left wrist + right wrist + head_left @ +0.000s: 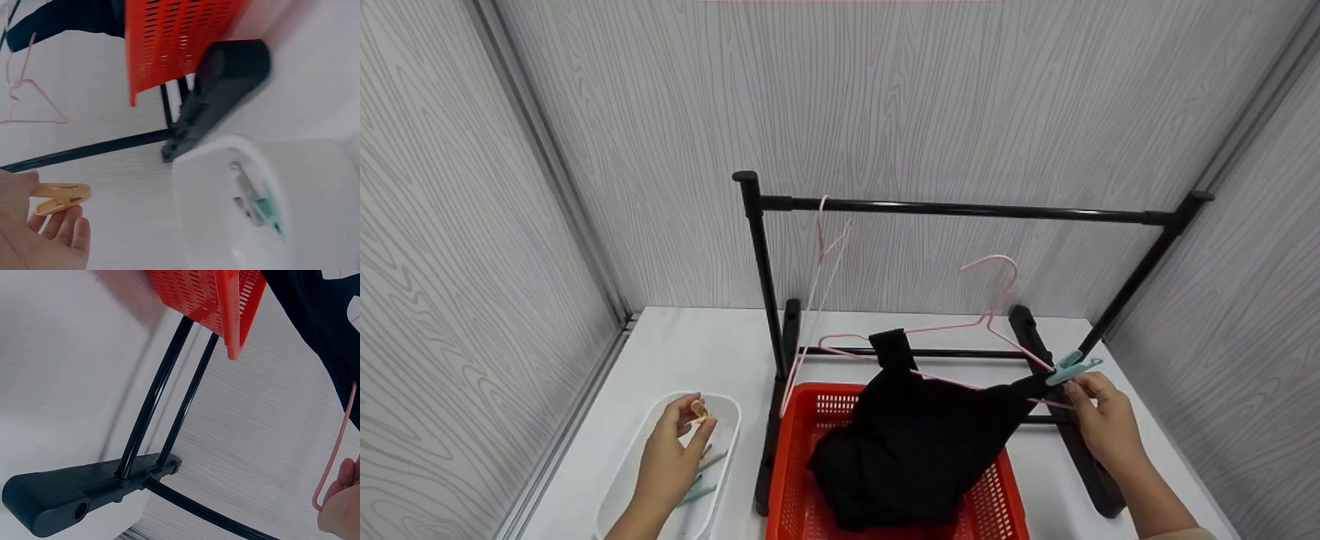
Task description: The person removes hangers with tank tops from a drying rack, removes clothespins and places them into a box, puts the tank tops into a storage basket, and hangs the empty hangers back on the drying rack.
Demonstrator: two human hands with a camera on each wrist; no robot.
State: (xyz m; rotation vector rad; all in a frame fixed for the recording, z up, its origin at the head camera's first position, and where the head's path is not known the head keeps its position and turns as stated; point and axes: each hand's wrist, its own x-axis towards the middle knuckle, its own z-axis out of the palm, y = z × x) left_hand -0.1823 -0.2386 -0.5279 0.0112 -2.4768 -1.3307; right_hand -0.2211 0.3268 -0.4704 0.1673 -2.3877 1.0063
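Over the white tray (733,427), my left hand (664,457) pinches a yellow-orange clothespin (64,194) between thumb and fingers. My right hand (1110,427) holds the right end of a pink hanger (997,300), and its bottom corner (332,461) shows by the fingers in the right wrist view. From this hanger hangs a black garment (915,435) with straps, its lower part down in the red basket (784,465). A teal clothespin (1069,369) clips a strap at the hanger's right side, close to my right fingertips. The left strap loops over the hanger without a clip.
A black rack (960,208) stands behind and around the basket, its feet (1091,472) on the white table (697,337). Another pink hanger (817,285) hangs at the rail's left end. Several clothespins (699,493) lie in the tray. Grey wood-patterned panels (885,90) enclose the table.
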